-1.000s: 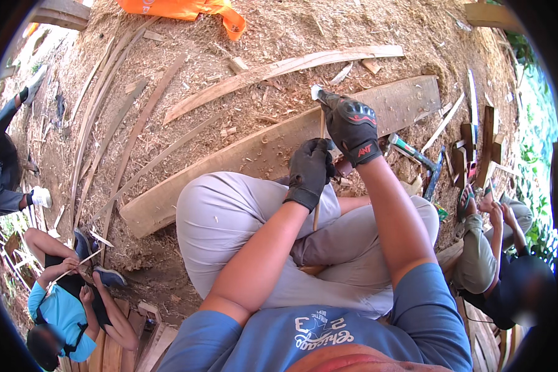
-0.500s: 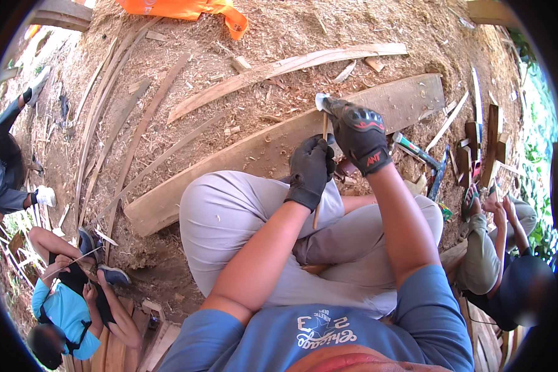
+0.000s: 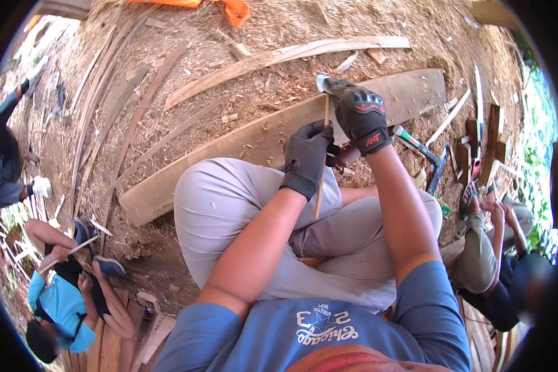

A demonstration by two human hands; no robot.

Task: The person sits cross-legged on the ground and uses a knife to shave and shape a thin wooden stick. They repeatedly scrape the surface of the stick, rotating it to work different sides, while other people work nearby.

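Observation:
A thin, light wooden stick (image 3: 318, 201) stands nearly upright in the picture between my hands, its lower end over my folded legs. My left hand (image 3: 305, 158), in a black glove, is closed around its middle. My right hand (image 3: 361, 111), gloved as well, is closed near the stick's upper end. A small whitish flat piece (image 3: 322, 83) sticks out from its fingers against the stick; I cannot make out its kind. Part of the stick is hidden by the left fingers.
A wide wooden plank (image 3: 161, 201) lies beyond my knees on shavings. A hammer-like tool (image 3: 412, 141) with a green grip lies to the right. Curved wooden strips (image 3: 279, 57) lie farther off. People sit at the lower left (image 3: 65, 304) and right (image 3: 477, 260); another person's legs show at far left.
The view has shifted slightly, so the ground sits a little higher. Both hands still grip the stick, whose lower end has moved slightly up. The person at lower left has moved their hands.

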